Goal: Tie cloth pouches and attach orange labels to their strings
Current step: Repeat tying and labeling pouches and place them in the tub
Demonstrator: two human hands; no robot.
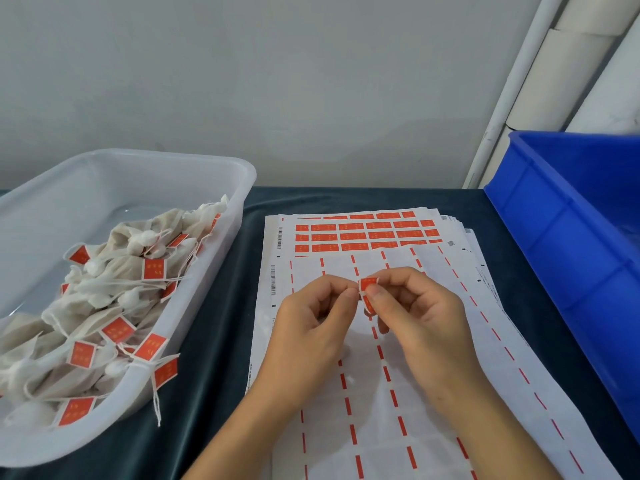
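Dark table (214,393) — both hands raised over sheets; left grip (313,318), right grip (412,315) pinching orange label (367,289).

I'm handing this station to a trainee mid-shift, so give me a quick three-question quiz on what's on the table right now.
1. True or false: the small orange label is pinched between the left hand and the right hand.
2. Which container holds the tied beige cloth pouches? A) the blue plastic crate B) the translucent white plastic tub C) neither
3. Fill in: the hands work above a peeled white backing sheet, with sheets of unpeeled orange labels lying ____ it.

Key: 1 true. 2 B. 3 beyond (farther from the person).
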